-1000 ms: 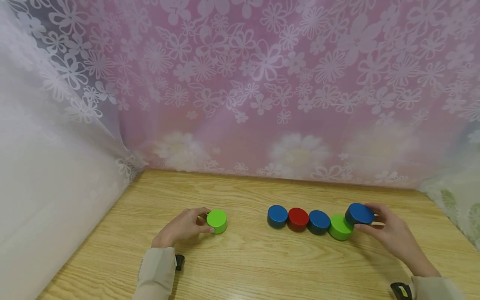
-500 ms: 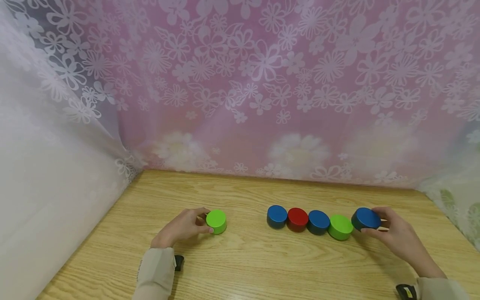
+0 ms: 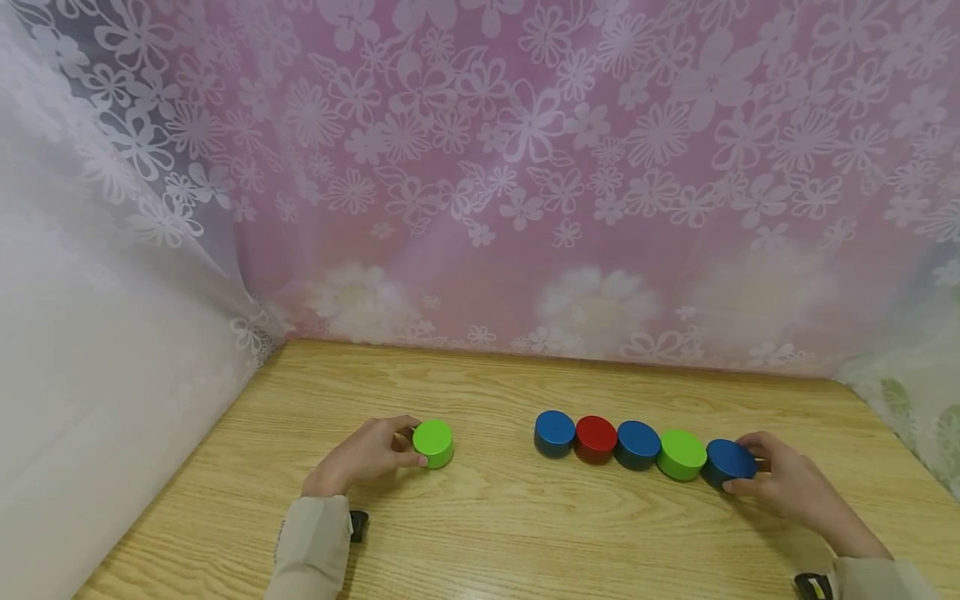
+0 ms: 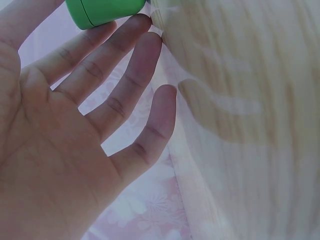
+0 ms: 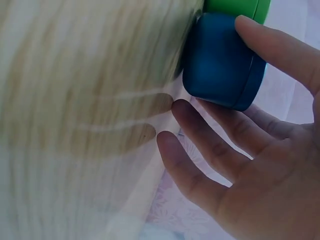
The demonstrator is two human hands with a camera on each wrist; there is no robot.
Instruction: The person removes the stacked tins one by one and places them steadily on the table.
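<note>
My left hand [image 3: 367, 457] pinches a short round green tin [image 3: 433, 442] between thumb and fingers on the left part of the table. In the left wrist view this green tin [image 4: 107, 9] shows a lid seam, and the lower fingers spread below it. At the right, my right hand [image 3: 798, 487] grips a round blue tin [image 3: 730, 463], which stands at the right end of a row. The right wrist view has the thumb on one side of this blue tin [image 5: 220, 62] and fingers on the other, with a green tin [image 5: 240, 7] right behind it.
Leftward from the gripped blue tin, the row runs green tin [image 3: 681, 455], blue tin [image 3: 637, 445], red tin [image 3: 596, 440] and blue tin [image 3: 555, 434]. A pink floral curtain [image 3: 480, 208] hangs along the back edge of the wooden table [image 3: 480, 533]; pale cloth [image 3: 112, 358] hangs at left.
My right hand has carried the blue tin rightward from over the green tin, then lowered it to the table beside that tin. The left hand keeps its hold in the same place.
</note>
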